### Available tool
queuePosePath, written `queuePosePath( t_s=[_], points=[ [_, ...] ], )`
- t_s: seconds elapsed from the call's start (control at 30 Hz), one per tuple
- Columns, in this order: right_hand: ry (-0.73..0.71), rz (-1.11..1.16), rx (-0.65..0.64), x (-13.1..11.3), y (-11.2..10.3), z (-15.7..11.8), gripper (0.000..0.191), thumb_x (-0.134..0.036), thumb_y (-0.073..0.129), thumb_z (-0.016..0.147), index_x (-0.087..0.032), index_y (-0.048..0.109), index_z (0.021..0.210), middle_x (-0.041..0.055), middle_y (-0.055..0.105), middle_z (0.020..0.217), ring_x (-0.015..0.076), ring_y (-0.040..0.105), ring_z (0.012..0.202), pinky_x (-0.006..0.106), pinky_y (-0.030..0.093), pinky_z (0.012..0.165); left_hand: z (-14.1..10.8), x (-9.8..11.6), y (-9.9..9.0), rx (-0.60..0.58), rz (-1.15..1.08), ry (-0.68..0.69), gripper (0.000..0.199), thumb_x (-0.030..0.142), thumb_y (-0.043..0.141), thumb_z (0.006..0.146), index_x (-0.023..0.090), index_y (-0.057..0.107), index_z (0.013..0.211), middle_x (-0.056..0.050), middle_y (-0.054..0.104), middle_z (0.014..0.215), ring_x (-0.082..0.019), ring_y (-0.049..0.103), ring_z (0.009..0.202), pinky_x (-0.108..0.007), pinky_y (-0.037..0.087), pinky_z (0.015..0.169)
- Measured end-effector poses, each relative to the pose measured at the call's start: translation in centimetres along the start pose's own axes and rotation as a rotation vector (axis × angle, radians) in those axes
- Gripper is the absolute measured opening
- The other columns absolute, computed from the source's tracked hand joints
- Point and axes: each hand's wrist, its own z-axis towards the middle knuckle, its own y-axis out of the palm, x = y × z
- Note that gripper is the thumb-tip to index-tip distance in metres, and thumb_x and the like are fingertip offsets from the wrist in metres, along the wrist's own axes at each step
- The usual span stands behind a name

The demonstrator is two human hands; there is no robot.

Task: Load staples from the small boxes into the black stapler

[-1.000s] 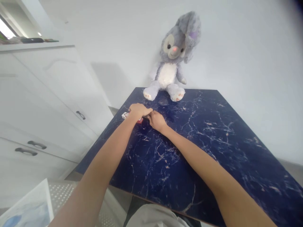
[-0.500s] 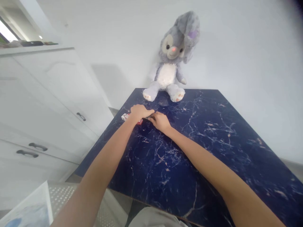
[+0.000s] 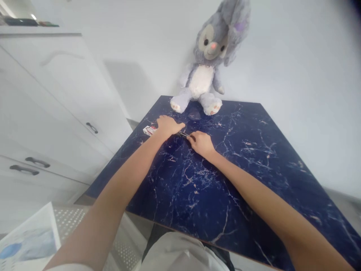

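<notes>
Low over the dark blue marbled table (image 3: 191, 180), my left hand (image 3: 168, 125) lies across a red and white box (image 3: 149, 130), whose left end sticks out past the hand. The fingers are partly hidden, so its grip on the box is unclear. To its right, my right hand (image 3: 201, 143) has thumb and fingertips pinched on the right end of a thin dark and silvery object (image 3: 184, 134). That object spans the gap between my hands, and its left end reaches under my left hand.
A grey plush rabbit (image 3: 201, 81) sits at the table's back edge against the wall. White cabinets (image 3: 56, 113) with dark handles stand on the left. A white perforated surface and a framed picture (image 3: 31, 241) are at lower left.
My right hand has moved right, away from my left hand, and more of the thin object shows between them. The red part of the box is now mostly covered. The camera view has tilted down.
</notes>
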Motion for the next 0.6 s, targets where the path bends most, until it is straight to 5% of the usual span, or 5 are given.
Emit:
queuePosePath(
  t_s=[0.33, 0.43, 0.53, 0.6],
  points=[
    [-0.067, 0.046, 0.071, 0.4, 0.0, -0.5, 0.029, -0.031, 0.048, 0.104, -0.021, 0.064, 0.125, 0.0086, 0.069, 0.113, 0.0216, 0.063, 0.102, 0.029, 0.046, 0.089, -1.1, -0.8, -0.9, -0.004, -0.058, -0.017, 0.106, 0.086, 0.032, 0.080, 0.001, 0.057, 0.137, -0.034, 0.049, 0.145, -0.050, 0.044, 0.135, -0.057, 0.035, 0.109],
    [-0.129, 0.064, 0.046, 0.6, 0.0, -0.4, 0.027, -0.027, 0.044, 0.105, -0.021, 0.069, 0.115, 0.0074, 0.070, 0.109, 0.0204, 0.063, 0.100, 0.029, 0.046, 0.092, -1.9, -3.1, -1.0, 0.045, -0.136, 0.058, 0.095, 0.081, 0.026, 0.088, 0.006, 0.056, 0.138, -0.029, 0.054, 0.142, -0.046, 0.048, 0.132, -0.055, 0.038, 0.107],
    [-0.094, 0.071, 0.045, 0.7, 0.1, -0.3, 0.027, -0.028, 0.044, 0.105, -0.021, 0.069, 0.113, 0.0076, 0.071, 0.108, 0.0206, 0.063, 0.100, 0.030, 0.046, 0.093, -2.9, -6.9, -0.7, 0.241, -0.194, 0.218, 0.064, 0.056, 0.038, 0.095, 0.014, 0.054, 0.140, -0.018, 0.061, 0.137, -0.034, 0.053, 0.129, -0.046, 0.037, 0.111],
    [-0.071, 0.075, 0.046, 0.7, 0.3, -0.2, 0.026, -0.028, 0.045, 0.104, -0.021, 0.068, 0.116, 0.0080, 0.071, 0.108, 0.0212, 0.063, 0.100, 0.031, 0.047, 0.094, -3.4, -9.6, -0.3, 0.227, -0.231, 0.381, 0.053, 0.042, 0.046, 0.091, 0.021, 0.057, 0.138, -0.010, 0.063, 0.138, -0.028, 0.054, 0.128, -0.040, 0.038, 0.113]
  ],
)
